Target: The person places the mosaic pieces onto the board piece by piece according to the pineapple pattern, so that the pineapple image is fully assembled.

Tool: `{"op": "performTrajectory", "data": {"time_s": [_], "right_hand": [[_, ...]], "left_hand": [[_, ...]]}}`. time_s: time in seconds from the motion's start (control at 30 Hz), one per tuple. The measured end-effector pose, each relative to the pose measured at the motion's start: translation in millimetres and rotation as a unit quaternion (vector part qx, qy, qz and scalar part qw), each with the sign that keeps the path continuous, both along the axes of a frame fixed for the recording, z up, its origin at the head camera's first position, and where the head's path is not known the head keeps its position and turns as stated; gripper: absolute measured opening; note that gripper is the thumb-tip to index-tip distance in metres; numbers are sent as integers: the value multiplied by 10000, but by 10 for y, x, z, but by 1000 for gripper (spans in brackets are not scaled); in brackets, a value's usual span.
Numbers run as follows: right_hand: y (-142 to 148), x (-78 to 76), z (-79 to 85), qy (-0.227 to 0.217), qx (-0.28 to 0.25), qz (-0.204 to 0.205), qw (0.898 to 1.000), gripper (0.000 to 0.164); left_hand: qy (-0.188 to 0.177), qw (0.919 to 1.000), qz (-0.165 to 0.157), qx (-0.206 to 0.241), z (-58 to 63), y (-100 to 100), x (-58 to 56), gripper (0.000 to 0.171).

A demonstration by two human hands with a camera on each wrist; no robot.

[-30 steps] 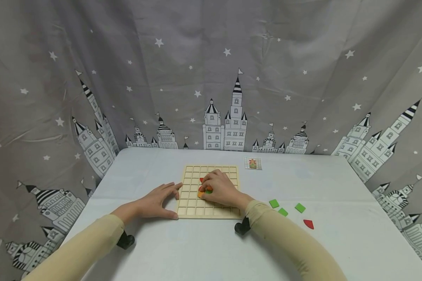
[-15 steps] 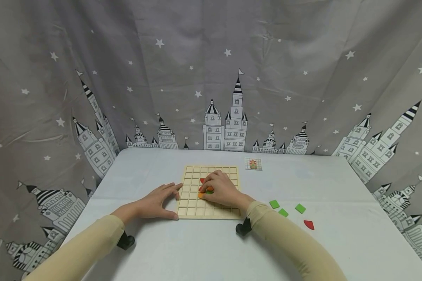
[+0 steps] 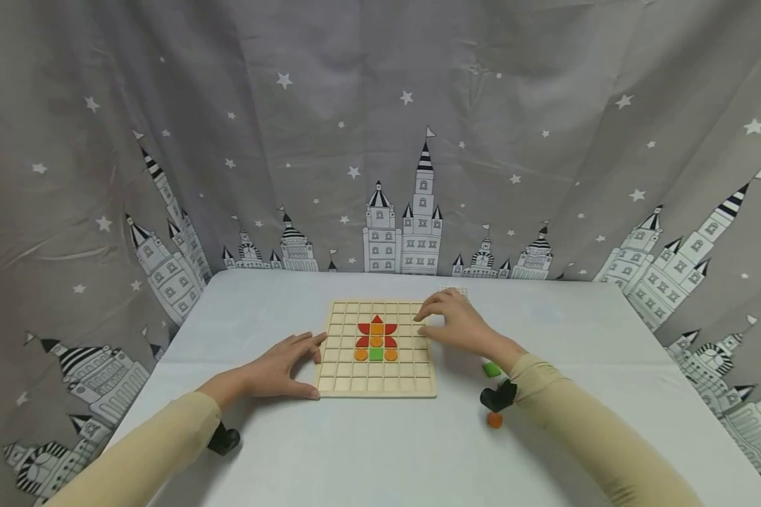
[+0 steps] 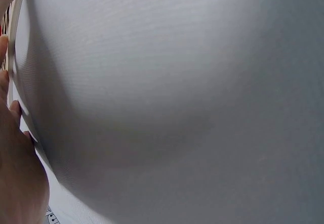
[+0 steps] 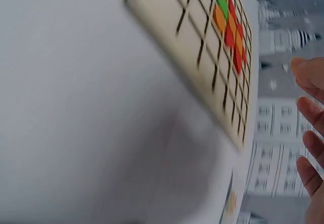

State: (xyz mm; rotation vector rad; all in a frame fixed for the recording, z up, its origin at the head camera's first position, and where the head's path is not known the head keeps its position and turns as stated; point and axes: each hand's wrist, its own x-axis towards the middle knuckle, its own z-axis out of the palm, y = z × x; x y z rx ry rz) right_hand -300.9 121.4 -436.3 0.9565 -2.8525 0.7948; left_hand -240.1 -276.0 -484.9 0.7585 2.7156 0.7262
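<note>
My left hand [image 3: 288, 366] rests at the left edge of a wooden grid board [image 3: 349, 384], thumb and fingers spread along it. On the board lies a figure of flat pieces: a red triangle [image 3: 377, 319] at the top, an orange square [image 3: 377, 329], red quarter-round pieces [image 3: 363, 341], orange circles [image 3: 390, 355] and a green square [image 3: 376, 354]. Over the board's right edge hangs my right hand [image 3: 459, 322], with nothing between its parted thumb and fingers. In the right wrist view, the fingertips [image 5: 306, 106] are apart too.
A printed card [image 3: 461, 291] is mostly hidden behind the right hand at the back. Beside the right wrist lie a green tile [image 3: 491, 368], partly covered, and an orange round piece [image 3: 495, 420]. A white cloth covers the table [image 3: 273, 303]; a grey castle-print curtain [image 3: 330, 105] hangs behind.
My right hand has let go of the pieces and moved right, uncovering the figure. Its forearm now hides some loose tiles, and an orange piece shows beside it. The left hand stays put.
</note>
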Motion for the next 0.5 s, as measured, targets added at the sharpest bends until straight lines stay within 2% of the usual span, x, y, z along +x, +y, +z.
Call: {"op": "performTrajectory", "data": {"time_s": [0.23,0.5], "right_hand": [[600,126,-3,-244,149,-419,9987,25],[1092,368,-150,-491,321,-601,9965,22]], "left_hand": [[-15,10000,68,-27,-10,-11,12,56],[4,10000,91,-1,-27,4,-4,57]]}}
